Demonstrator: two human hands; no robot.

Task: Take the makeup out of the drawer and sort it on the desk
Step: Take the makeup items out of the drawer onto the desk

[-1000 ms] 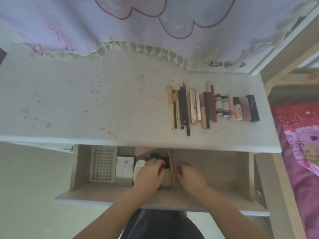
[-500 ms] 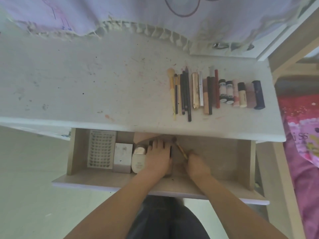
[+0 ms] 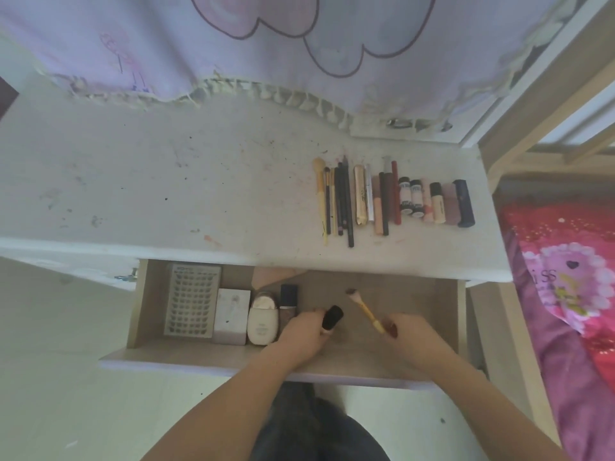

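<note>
The drawer (image 3: 447,314) stands pulled out under the white desk (image 3: 166,194). My left hand (image 3: 304,332) grips a small black-capped bottle (image 3: 332,317) over the drawer's middle. My right hand (image 3: 412,334) pinches the lower end of a yellow makeup brush (image 3: 364,309), whose dark tip points up and left. Still in the drawer at the left lie a white perforated tray (image 3: 191,301), a white box (image 3: 232,316), a cream compact bottle (image 3: 263,322) and a dark blue-capped bottle (image 3: 288,299). On the desk's right part, a sorted row of makeup (image 3: 392,201) lies side by side.
A pale purple curtain (image 3: 266,44) with a fringed hem hangs over the desk's back edge. A bed with a pink and red cover (image 3: 565,277) stands right of the desk, behind a wooden frame (image 3: 519,121). My knees in dark trousers (image 3: 316,427) are below the drawer.
Both hands have lifted from the drawer's middle and moved apart. My left hand now holds the black-capped bottle up, and my right hand has drawn the yellow brush to the right.
</note>
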